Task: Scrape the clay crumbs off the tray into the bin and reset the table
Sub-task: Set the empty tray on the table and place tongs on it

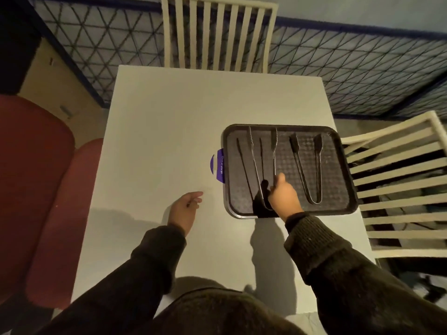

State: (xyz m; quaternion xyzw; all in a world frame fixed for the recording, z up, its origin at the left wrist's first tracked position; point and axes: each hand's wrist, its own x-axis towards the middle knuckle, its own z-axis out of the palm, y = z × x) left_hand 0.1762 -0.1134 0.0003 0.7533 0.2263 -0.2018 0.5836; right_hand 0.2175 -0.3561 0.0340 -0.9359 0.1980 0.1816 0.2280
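A dark textured tray [343,151] lies on the right side of the white table [169,131]. Two pairs of metal tongs lie on it: a longer pair [262,165] near the middle and a shorter dark-tipped pair [308,170] to the right. My right hand [284,197] is over the tray's near edge, with its fingers closed around the hinge end of the longer tongs. My left hand [185,209] hovers over the table left of the tray, fingers loosely curled, holding nothing. No crumbs or bin can be made out.
A purple label or card [219,165] sticks out from under the tray's left edge. A white slatted chair [217,32] stands at the far side, another [396,184] at the right. Red cushioned seats [36,180] sit to the left.
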